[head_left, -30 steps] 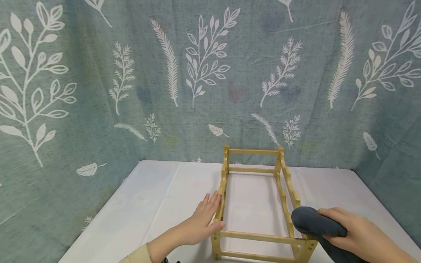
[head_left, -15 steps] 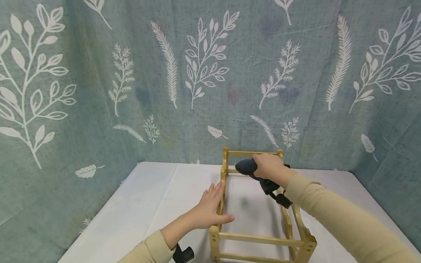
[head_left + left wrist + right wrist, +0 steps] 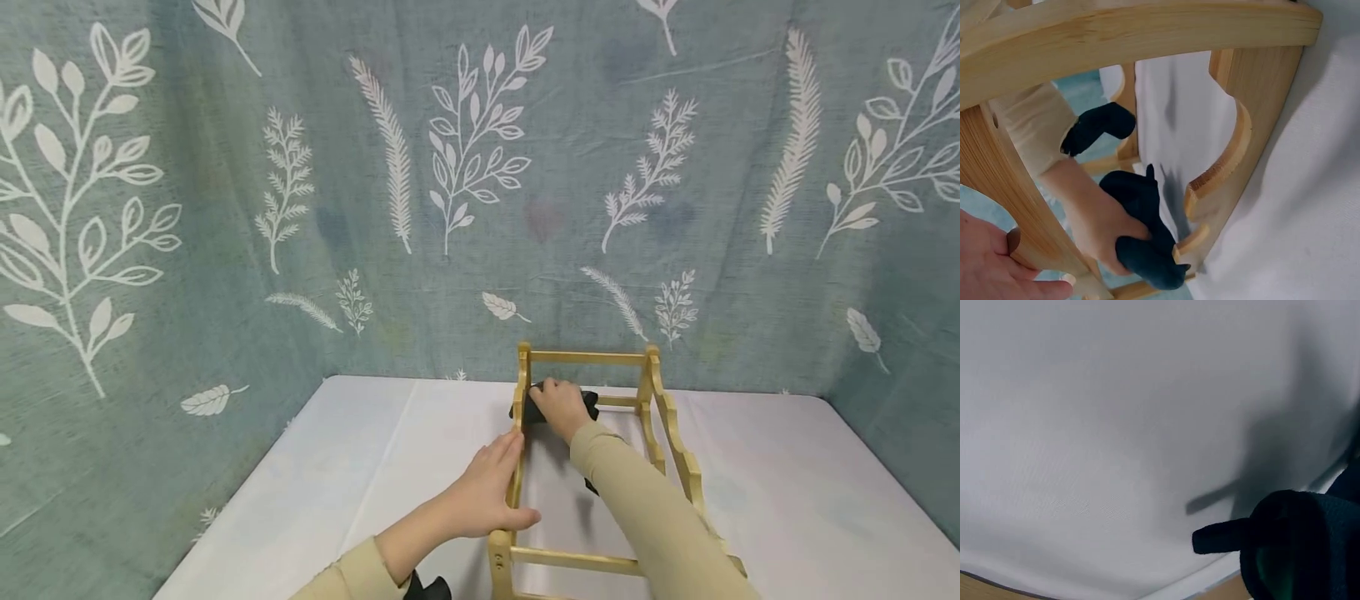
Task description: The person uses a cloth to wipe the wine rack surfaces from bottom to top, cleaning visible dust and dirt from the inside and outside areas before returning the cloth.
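Observation:
A light wooden rack (image 3: 596, 357) with scalloped side rails stands on the white-covered table. My right hand (image 3: 564, 407) grips a dark navy, soft-looking item (image 3: 534, 410) low between the side rails, toward the far end. In the left wrist view this item (image 3: 1147, 259) has rounded, bulging ends and sits close to the scalloped rail; its kind is unclear. A dark rim with a short tab (image 3: 1222, 537) shows in the right wrist view. My left hand (image 3: 487, 487) rests on the rack's left side, fingers straight and thumb spread inward.
A white cloth (image 3: 420, 450) covers the table under and around the rack. Green-blue fabric (image 3: 450, 292) with white leaf prints hangs behind and at both sides. A black wrist-worn device (image 3: 427, 587) shows below my left sleeve.
My right hand carried the dark item from the near right corner over the rack, then leftward and down between the rails. My left hand stays on the left side, thumb now spread inward.

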Demonstrator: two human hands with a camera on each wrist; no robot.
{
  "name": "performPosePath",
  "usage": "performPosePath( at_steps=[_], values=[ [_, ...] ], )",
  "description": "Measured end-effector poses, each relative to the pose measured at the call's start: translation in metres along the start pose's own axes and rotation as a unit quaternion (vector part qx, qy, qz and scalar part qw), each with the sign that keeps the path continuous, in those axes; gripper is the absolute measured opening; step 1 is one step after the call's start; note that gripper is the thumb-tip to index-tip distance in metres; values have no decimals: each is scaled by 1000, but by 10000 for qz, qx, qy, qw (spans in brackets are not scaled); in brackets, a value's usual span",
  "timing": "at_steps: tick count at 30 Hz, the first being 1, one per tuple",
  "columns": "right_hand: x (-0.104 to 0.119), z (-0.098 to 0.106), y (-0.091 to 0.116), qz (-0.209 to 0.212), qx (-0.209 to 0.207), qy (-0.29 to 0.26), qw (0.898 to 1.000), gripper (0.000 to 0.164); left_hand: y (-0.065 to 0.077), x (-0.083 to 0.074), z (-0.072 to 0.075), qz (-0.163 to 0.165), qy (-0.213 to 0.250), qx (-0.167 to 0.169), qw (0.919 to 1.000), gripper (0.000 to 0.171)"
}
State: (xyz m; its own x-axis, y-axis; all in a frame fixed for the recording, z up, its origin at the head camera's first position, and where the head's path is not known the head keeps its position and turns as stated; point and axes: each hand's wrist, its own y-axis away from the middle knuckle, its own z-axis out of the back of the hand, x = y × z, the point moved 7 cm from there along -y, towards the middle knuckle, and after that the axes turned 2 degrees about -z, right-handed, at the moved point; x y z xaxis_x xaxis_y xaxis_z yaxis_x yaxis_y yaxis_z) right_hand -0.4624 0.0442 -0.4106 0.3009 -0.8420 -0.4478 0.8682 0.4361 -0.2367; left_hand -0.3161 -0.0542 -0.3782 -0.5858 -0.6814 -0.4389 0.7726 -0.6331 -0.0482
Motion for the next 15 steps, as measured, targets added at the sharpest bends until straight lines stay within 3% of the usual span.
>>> performPosePath(
  at_steps=[6,9,12,15],
  values=[
    [-30,-16,7,-525,639,-668,9943,31,1,-4,1,0,-161,-67,9998,97],
    [-49,-23,16,-824,956,-680,9897,31,1,-4,3,-46,-245,-129,9996,96],
    [-67,-27,25,-1352,1248,-570,9813,28,1,-4,4,-77,-351,-163,9992,95],
    [-81,-31,35,-2004,1528,-606,9658,23,0,-4,3,-79,-415,-153,9990,95]
  ],
)
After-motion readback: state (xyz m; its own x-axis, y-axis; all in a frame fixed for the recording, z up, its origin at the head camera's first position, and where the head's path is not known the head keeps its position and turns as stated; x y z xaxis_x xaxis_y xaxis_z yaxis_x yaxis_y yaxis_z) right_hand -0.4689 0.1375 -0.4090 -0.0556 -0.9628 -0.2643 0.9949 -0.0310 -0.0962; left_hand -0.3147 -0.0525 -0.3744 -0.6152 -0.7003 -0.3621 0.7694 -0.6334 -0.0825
